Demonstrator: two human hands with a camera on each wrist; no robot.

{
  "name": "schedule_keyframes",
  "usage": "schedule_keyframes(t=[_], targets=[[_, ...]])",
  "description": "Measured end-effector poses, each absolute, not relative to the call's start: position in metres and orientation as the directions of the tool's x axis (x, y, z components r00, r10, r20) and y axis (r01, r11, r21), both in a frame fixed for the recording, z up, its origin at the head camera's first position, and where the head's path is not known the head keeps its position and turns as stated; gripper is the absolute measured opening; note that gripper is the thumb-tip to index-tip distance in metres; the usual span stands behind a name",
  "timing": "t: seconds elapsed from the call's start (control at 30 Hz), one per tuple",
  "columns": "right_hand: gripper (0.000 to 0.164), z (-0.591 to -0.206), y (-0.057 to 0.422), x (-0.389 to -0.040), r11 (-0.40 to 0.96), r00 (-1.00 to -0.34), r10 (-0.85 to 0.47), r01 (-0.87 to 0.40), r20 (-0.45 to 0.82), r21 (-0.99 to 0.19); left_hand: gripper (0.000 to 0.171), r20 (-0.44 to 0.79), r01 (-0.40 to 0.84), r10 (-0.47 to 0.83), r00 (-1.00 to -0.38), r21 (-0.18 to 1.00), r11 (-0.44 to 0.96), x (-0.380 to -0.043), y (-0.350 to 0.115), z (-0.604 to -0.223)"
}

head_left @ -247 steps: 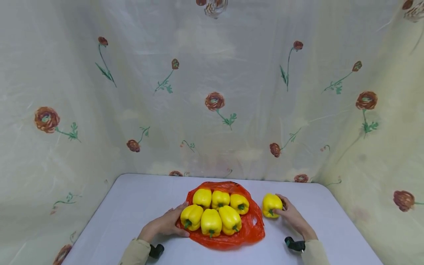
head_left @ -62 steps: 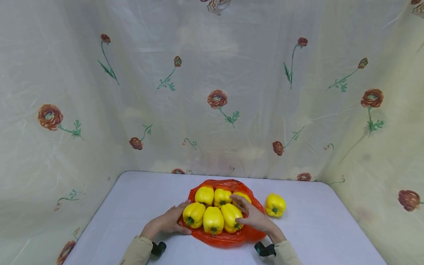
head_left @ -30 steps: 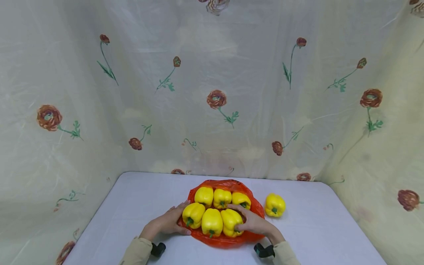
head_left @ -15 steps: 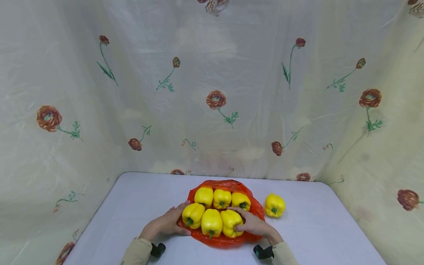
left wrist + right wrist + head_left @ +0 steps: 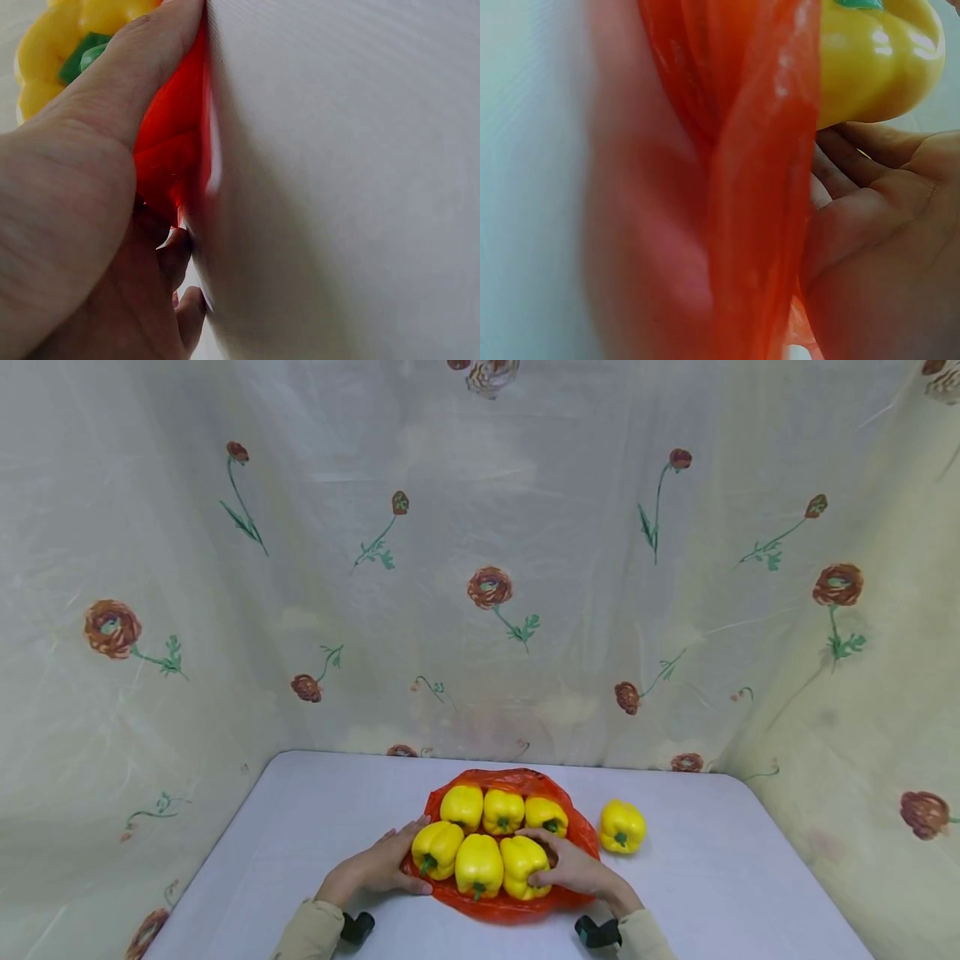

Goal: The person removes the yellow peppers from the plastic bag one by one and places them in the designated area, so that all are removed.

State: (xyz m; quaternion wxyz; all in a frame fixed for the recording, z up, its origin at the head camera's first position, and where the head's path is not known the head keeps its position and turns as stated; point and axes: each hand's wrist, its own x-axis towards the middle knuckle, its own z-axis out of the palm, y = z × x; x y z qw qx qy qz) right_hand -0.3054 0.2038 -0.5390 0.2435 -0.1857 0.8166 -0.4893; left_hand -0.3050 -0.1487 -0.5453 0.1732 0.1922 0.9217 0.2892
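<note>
Several yellow bell peppers sit in two rows in an open red plastic bag [image 5: 498, 908] on the table. My right hand [image 5: 572, 867] holds the front right bell pepper [image 5: 521, 867], thumb at its near side and fingers over its far side. That pepper's stem does not show in the head view. My left hand [image 5: 378, 864] rests against the bag's left edge with fingers extended, beside the front left bell pepper [image 5: 437, 847]. In the left wrist view its thumb lies along the red bag [image 5: 169, 142], below a pepper's green stem. A lone bell pepper [image 5: 622, 827] stands right of the bag.
The white table [image 5: 322, 802] has rounded far corners. A flower-printed curtain [image 5: 562, 710] hangs behind it and along both sides. In the right wrist view, a loose fold of red plastic [image 5: 761, 195] stands up between the palm and the table.
My right hand let go of the lone pepper on the right and moved left over the bag. Its fingers then came round the front right pepper, which turned slightly. My left hand stayed put.
</note>
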Motion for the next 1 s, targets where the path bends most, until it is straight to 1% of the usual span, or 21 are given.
schedule_keyframes(t=[0.5,0.73,1.0], targets=[[0.069,-0.532,0.207,-0.306,0.446,-0.826,-0.520,-0.047,-0.216,-0.894,0.104,-0.204,0.267,0.464,-0.862,0.596,0.757,-0.305,-0.149,-0.545],[0.071,-0.523,0.209,-0.303,0.422,-0.831,-0.526,-0.068,-0.183,-0.904,0.104,-0.202,0.277,0.471,-0.859,0.592,0.757,-0.305,-0.151,-0.547],[0.072,-0.517,0.212,-0.304,0.414,-0.851,-0.504,-0.084,-0.151,-0.906,0.105,-0.202,0.266,0.462,-0.863,0.597,0.757,-0.306,-0.150,-0.547]])
